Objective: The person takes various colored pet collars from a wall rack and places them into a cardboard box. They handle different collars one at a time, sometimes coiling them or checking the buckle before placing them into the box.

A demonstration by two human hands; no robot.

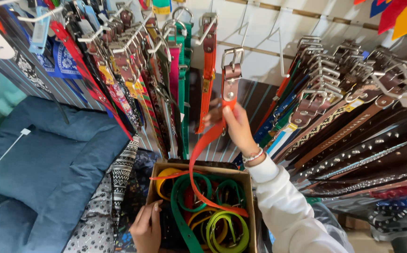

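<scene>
We pinch orange collar (209, 140) below buckle, right hand (237, 125) lifting it toward wall hook (242, 33); left hand (147, 228) grips cardboard box (198, 169) rim, steadying it.

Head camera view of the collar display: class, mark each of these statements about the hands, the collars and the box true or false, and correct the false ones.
1. The right hand holds an orange collar up near a wall hook. True.
2. The left hand holds a green collar in the air. False: it rests low at the edge of the cardboard box.
3. The box holds coiled green, yellow and orange collars. True.
4. A red cushion lies at the left. False: the pet bed there is blue.
5. The studded collars hang on the right. True.
</scene>
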